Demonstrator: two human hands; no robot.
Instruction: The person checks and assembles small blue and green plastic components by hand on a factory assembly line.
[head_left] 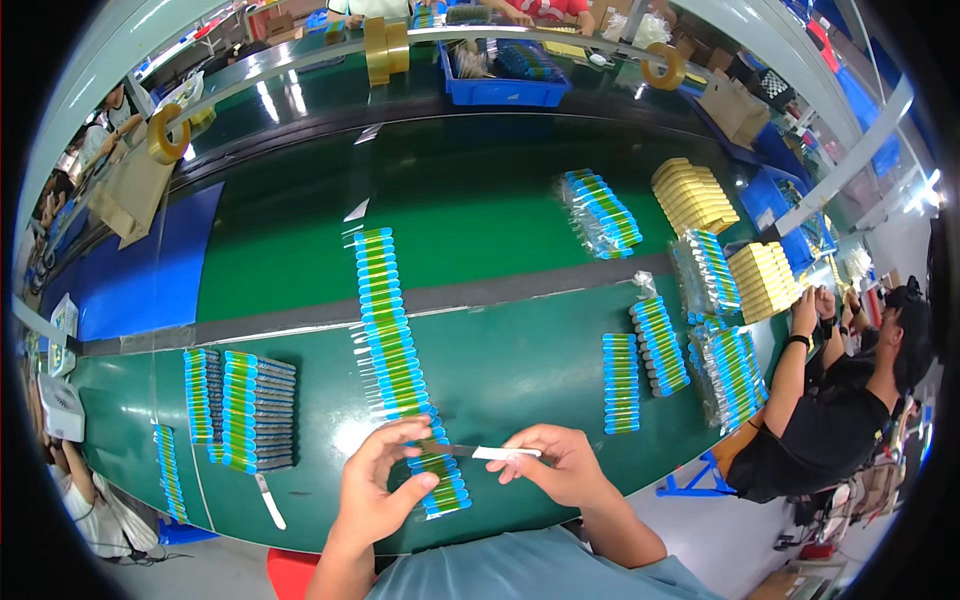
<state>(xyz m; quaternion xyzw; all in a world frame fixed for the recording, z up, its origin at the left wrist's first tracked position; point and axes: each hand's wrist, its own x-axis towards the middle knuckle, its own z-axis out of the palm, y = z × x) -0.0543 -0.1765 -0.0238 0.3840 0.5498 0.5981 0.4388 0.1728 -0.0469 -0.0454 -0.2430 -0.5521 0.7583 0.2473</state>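
My right hand (562,466) pinches a slim flat tool by its white end (505,453). The tool's narrow dark part (452,450) points left toward my left hand (375,485). The left hand's fingers and thumb are curved and apart, around the tip of the dark part; whether they touch it is hard to see. Under the tool and beside the left fingers runs a long row of blue-and-green handles (385,330), laid side by side, with thin pale shafts sticking out on the left. Another white-ended piece (270,503) lies at the front left, below a stack.
Stacked blue-and-green handles (240,410) stand at left; more bundles (620,383) and clear-wrapped packs (600,213) lie right, near yellow stacks (693,196). A blue bin (505,93) sits at the back. Tape rolls (662,66) hang on a rail. A co-worker (820,420) sits at right.
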